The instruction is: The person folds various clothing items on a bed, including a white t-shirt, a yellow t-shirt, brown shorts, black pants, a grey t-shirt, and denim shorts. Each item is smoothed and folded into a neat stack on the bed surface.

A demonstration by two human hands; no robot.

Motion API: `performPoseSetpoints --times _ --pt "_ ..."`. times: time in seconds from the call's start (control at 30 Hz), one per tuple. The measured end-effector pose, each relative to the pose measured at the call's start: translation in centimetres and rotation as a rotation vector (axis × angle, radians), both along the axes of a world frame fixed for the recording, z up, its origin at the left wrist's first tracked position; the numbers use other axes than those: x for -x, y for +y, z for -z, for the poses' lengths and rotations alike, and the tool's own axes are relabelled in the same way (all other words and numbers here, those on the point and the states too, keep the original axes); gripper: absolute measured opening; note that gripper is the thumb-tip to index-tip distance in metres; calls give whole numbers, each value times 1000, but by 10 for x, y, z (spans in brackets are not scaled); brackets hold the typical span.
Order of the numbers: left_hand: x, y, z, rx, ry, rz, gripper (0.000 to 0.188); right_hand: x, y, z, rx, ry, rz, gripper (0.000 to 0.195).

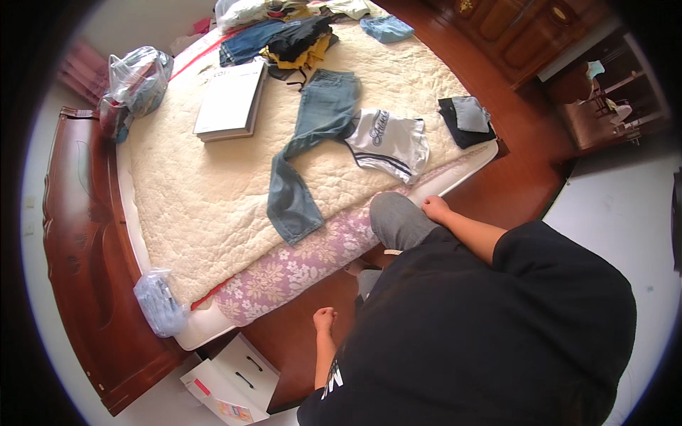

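My left hand (325,318) hangs over the red-brown floor beside the bed, fingers curled in, with no object visible in it. Next to my grey-clad knee, my right hand (436,208) is also curled and appears to hold nothing. The knee rests against the bed's edge. Before me on the cream quilted bed cover (202,197) lie blue jeans (325,117), one leg bent towards the near edge. A white sleeveless top (391,141) with dark trim and lettering lies spread out, touching the jeans. Folded grey and black clothes (469,121) sit near the bed's right corner.
A thick white box or book (228,101) lies on the bed. Beyond it are heaped clothes (298,40) and blue denim (386,27). Plastic bags (141,80) stand by the carved wooden headboard (88,229). A white bedside cabinet (234,375) stands near my left side.
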State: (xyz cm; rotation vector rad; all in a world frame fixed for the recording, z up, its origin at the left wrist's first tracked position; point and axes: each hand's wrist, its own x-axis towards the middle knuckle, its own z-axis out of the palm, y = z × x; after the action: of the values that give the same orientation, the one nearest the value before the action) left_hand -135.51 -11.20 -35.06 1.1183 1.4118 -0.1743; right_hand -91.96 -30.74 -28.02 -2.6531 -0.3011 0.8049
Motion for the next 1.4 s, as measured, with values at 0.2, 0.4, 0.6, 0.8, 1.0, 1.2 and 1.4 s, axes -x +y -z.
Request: performPoseSetpoints --times 0.2,0.4,0.6,0.8,1.0,1.2,1.4 --pt "-54 45 -1 21 -161 -80 12 -18 60 21 -196 -23 -38 15" --pt "-81 63 -8 -173 -214 -103 15 -52 151 42 152 1 -202 20" --pt "-44 53 29 -76 -139 -269 13 -108 261 66 70 11 -408 23" --pt "-33 24 19 52 -101 -301 15 -150 356 73 -44 -369 -795 37" --pt "-157 91 -66 119 36 -333 17 -167 377 149 -39 -541 -872 23" --pt "-184 117 -61 146 -90 -279 17 -165 391 119 -300 -402 -880 9" --pt "-188 108 -47 102 -159 -121 20 -50 366 9 -510 30 -1271 14"
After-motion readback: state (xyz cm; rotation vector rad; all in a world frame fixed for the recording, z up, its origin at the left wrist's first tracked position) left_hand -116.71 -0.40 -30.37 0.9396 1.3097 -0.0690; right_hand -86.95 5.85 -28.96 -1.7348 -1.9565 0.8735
